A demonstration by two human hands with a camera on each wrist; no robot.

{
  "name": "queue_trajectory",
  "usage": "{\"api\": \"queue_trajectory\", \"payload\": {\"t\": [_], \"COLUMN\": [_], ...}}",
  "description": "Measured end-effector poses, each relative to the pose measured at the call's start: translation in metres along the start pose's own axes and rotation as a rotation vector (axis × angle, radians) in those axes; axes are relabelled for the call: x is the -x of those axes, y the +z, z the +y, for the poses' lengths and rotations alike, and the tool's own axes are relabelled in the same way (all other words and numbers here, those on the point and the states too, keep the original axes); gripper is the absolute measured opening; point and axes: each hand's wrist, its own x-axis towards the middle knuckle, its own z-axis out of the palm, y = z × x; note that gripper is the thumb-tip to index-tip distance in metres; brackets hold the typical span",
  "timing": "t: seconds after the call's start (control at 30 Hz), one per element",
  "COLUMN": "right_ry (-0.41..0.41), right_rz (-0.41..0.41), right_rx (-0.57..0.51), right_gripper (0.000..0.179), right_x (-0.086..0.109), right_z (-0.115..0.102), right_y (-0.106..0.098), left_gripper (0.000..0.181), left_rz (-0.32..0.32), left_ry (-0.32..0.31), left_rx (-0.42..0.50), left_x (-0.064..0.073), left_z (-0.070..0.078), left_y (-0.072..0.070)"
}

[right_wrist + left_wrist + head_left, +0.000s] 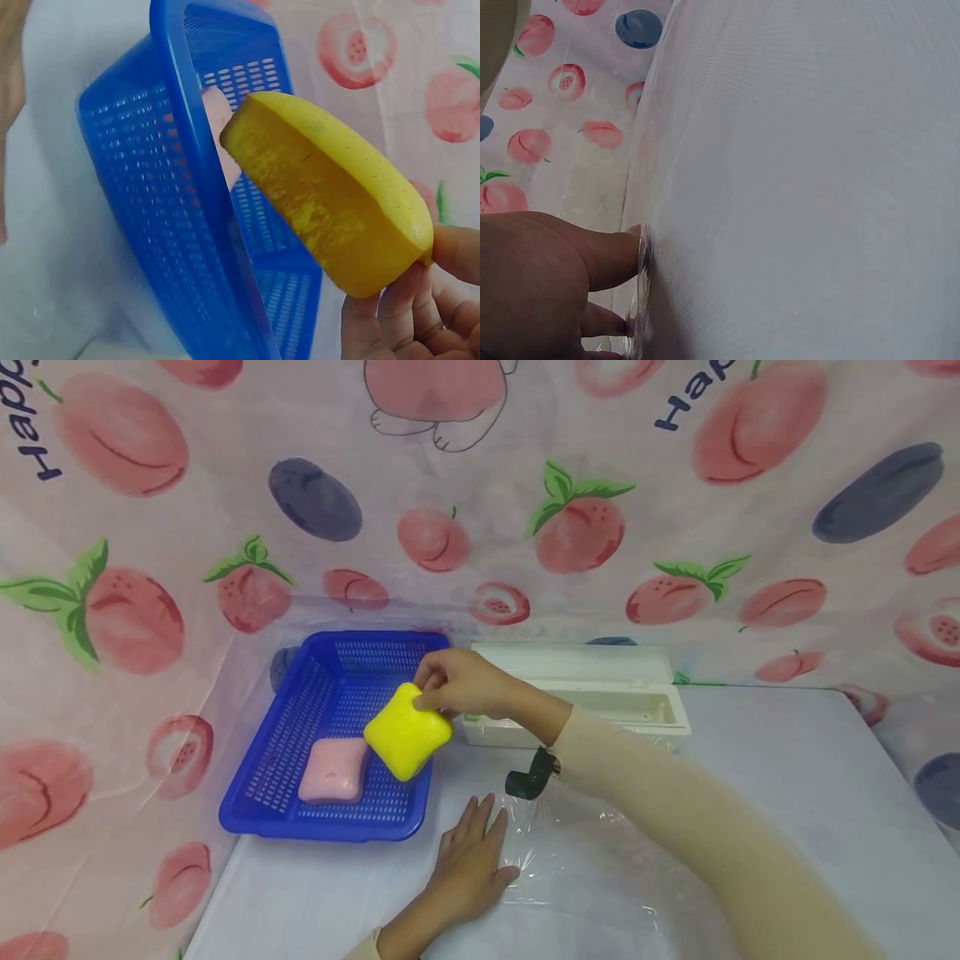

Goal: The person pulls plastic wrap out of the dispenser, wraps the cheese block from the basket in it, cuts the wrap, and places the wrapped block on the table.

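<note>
My right hand [468, 681] pinches one corner of a yellow, pillow-shaped block [408, 733] above the right side of a blue plastic basket [322, 831]. Seen from the right wrist, the block's underside [300, 202] is rough and its top smooth; the fingers [397, 315] and thumb grip its near end. A pink block [333, 770] of similar shape lies inside the basket. My left hand [472, 864] rests with fingers straight at the left edge of a clear plastic film [585, 860] on the table. In the left wrist view its thumb [619, 259] touches the film's edge.
A long white box [577, 734] with its lid raised stands behind the right forearm, partly hidden by it. A black bent piece [531, 779] is beside the right wrist. The fruit-printed cloth [480, 543] rises behind the white table [787, 760].
</note>
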Motion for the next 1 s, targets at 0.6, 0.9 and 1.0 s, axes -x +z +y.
{"api": "queue_trajectory", "payload": {"t": [0.6, 0.9, 1.0], "right_ry": [0.227, 0.347, 0.371], "right_rz": [0.225, 0.249, 0.237], "right_rx": [-0.253, -0.292, -0.329], "right_gripper": [0.028, 0.033, 0.034], "right_x": [0.136, 0.193, 0.203], "right_z": [0.094, 0.151, 0.167], "right_y": [-0.052, -0.048, -0.045], "left_gripper": [0.075, 0.074, 0.074], "left_rz": [0.05, 0.052, 0.053], "left_ry": [0.019, 0.004, 0.009], "left_rx": [-0.03, -0.051, -0.05], "left_x": [0.001, 0.0, -0.001], "left_z": [0.002, 0.001, 0.001], "left_y": [0.0, -0.002, 0.0]}}
